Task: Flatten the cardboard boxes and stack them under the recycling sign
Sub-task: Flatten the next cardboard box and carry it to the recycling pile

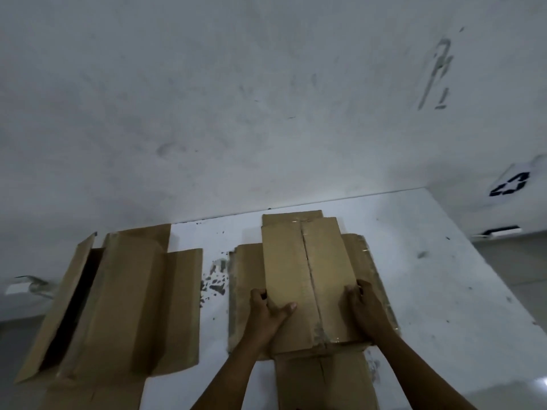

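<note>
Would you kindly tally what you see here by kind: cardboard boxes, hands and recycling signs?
Cardboard boxes: 2, the left box and the right box
Hands: 2, left hand and right hand, both gripping the right box
Recycling signs: 1
Total: 5

White table [414,261] with dark chipped patches [216,279] near its middle and small specks toward the right side. Behind it a scuffed grey-white wall [236,99] with a faint greenish smear [438,75] upper right. Pale floor [515,261] at right; small white object [17,288] at far left, blurred.
</note>
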